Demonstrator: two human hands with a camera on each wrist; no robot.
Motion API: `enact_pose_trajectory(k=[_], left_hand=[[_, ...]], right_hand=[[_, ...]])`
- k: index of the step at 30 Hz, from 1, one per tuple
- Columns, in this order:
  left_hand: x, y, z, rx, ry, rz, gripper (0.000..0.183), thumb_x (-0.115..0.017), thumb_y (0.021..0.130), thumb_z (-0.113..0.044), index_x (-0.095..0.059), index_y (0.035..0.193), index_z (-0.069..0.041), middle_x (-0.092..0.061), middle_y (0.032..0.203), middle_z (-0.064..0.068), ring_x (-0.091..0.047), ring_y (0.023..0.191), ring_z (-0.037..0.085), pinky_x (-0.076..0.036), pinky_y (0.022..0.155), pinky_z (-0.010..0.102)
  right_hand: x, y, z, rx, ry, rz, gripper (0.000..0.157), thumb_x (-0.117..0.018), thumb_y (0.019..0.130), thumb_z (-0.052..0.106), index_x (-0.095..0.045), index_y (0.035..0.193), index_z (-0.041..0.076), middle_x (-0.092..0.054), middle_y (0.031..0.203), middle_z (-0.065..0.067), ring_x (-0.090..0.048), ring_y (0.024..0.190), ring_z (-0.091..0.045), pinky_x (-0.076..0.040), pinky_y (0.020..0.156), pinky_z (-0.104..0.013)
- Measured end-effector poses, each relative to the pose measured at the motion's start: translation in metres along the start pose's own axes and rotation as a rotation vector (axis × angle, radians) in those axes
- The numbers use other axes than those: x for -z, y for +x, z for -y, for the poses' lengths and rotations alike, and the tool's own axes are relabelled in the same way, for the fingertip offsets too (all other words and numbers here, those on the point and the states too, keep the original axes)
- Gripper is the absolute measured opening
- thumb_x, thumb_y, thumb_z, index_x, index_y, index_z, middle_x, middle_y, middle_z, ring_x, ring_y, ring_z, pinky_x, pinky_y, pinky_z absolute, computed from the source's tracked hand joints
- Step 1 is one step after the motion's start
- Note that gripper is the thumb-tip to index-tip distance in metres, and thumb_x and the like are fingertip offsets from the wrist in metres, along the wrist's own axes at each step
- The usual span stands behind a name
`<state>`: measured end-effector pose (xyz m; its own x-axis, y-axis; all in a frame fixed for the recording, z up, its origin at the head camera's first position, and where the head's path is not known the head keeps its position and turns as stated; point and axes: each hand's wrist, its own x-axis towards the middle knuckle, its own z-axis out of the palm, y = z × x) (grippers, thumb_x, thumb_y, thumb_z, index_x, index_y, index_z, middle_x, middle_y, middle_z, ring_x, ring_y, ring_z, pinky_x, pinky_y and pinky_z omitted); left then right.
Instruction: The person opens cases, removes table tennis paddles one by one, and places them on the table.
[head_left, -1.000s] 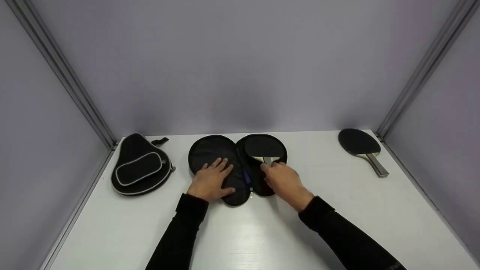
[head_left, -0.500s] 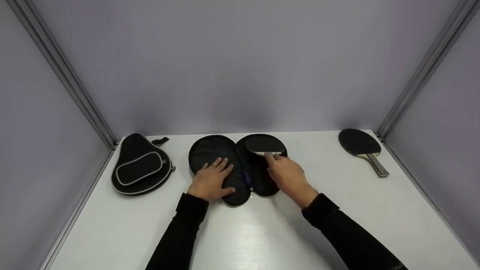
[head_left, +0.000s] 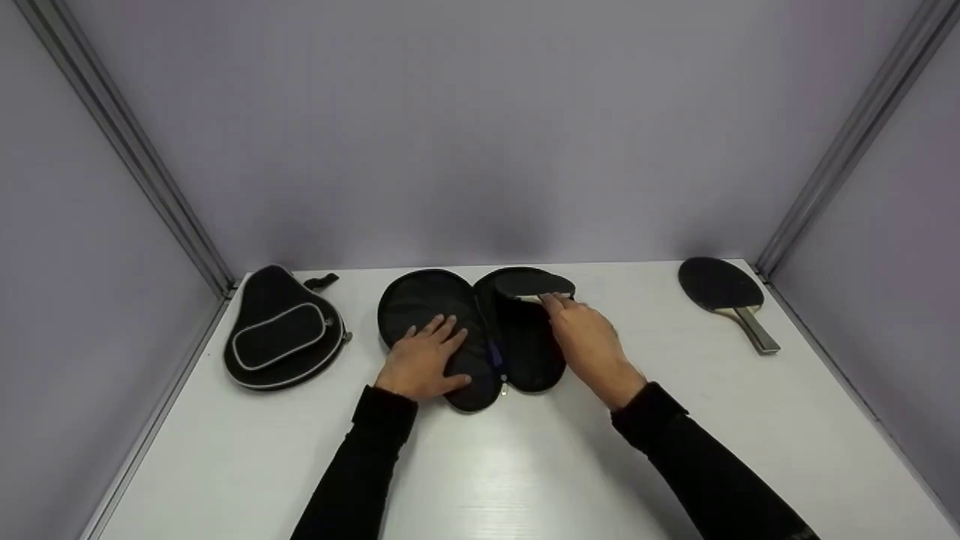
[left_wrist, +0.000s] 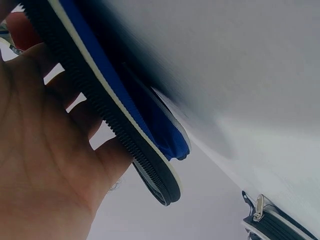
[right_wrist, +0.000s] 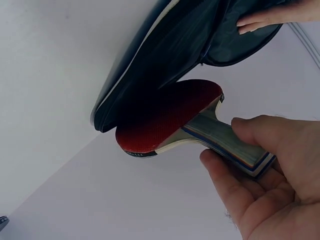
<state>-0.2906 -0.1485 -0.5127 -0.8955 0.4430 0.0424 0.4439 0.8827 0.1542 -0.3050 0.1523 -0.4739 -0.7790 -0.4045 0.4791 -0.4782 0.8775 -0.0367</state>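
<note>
An unzipped black paddle case [head_left: 421, 296] lies spread in two halves near the back of the white table. My left hand [head_left: 421, 364] rests on its left half with fingers spread. In the right hand [head_left: 589, 345] I grip a table tennis paddle [head_left: 534, 284] by its handle, tilted up over the case's right half [head_left: 529, 360]. The right wrist view shows the paddle's red rubber face [right_wrist: 170, 112], with thumb and fingers around the handle [right_wrist: 225, 140]. The other face is black. Blue trim [left_wrist: 95, 45] and a zip run along the case edge beside my left hand.
Another black case [head_left: 281, 337] with white piping and a small front pocket lies at the left. A second paddle [head_left: 718, 283] rests black side up at the right. Grey walls [head_left: 480, 135] close in the table's back and sides.
My right hand has moved away from me and slightly right, tipping the paddle's handle end up, so its black face looks narrower. The left hand has stayed in place.
</note>
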Motion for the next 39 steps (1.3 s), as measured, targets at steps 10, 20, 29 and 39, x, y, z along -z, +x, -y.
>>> enact_pose_trajectory(k=[10, 20, 29, 39], left_hand=[[0.000, 0.001, -0.002, 0.004, 0.027, 0.000, 0.083, -0.078, 0.109, -0.058, -0.057, 0.175, -0.011, -0.048, 0.186, 0.020, -0.044, 0.177, 0.041, -0.045, 0.139, 0.071], [-0.002, 0.004, 0.000, 0.004, 0.027, 0.003, 0.084, -0.080, 0.108, -0.058, -0.058, 0.174, -0.011, -0.048, 0.186, 0.019, -0.045, 0.176, 0.042, -0.045, 0.139, 0.071], [-0.024, 0.015, 0.018, -0.028, 0.008, -0.035, 0.087, -0.078, 0.107, -0.064, -0.057, 0.175, -0.014, -0.049, 0.186, 0.018, -0.045, 0.176, 0.042, -0.046, 0.137, 0.074], [-0.027, 0.017, 0.018, -0.015, 0.007, -0.024, 0.087, -0.080, 0.105, -0.064, -0.059, 0.174, -0.013, -0.049, 0.186, 0.019, -0.045, 0.176, 0.044, -0.045, 0.137, 0.074]], right_hand=[[0.008, 0.004, -0.016, 0.003, 0.028, -0.074, 0.038, -0.073, 0.104, -0.013, -0.079, 0.139, 0.001, -0.086, 0.133, -0.021, -0.086, 0.109, -0.048, -0.074, 0.088, -0.058], [0.012, 0.002, -0.036, -0.006, 0.061, -0.139, 0.029, -0.080, 0.104, -0.001, -0.081, 0.133, 0.003, -0.087, 0.127, -0.019, -0.086, 0.107, -0.048, -0.074, 0.087, -0.060], [0.021, -0.002, -0.053, -0.007, 0.070, -0.180, 0.029, -0.082, 0.102, -0.002, -0.081, 0.130, 0.003, -0.087, 0.128, -0.020, -0.086, 0.110, -0.048, -0.074, 0.090, -0.059], [0.029, -0.008, -0.073, -0.069, 0.087, -0.205, 0.019, -0.080, 0.105, 0.000, -0.079, 0.124, 0.001, -0.087, 0.123, -0.022, -0.084, 0.104, -0.052, -0.072, 0.085, -0.066]])
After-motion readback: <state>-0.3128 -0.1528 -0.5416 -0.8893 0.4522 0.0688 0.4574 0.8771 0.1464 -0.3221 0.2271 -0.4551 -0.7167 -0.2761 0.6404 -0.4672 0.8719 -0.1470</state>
